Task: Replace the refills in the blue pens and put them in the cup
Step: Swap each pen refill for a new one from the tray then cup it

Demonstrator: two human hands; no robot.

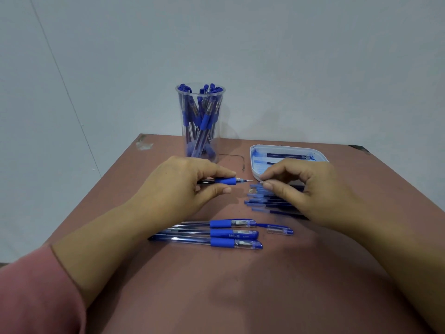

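**Blue pen held level, tip facing the right hand**

Left hand (187,186) grips 1 pen (225,181), long axis left-right, refill tip pointing right. Right hand (308,189) pinches a small unidentifiable piece (262,183) just beside that tip. Cup (218,104) stands behind the left hand.

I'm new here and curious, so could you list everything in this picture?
Table: one, reddish-brown, underneath.
Cup: one, clear, far centre.
Pens in cup: many, blue, upright.
Tray: one, white, far right.
Refills in tray: at least two, dark blue.
Loose refills: several, blue, on table under right hand.
Capped pens: three, blue, nearest the person.
Loose cap: one, clear and blue, right of them.
Sleeve: one, pink, left arm.
Left hand: grips an uncapped blue pen.
Right hand: fingers pinch a small piece, too small to identify.
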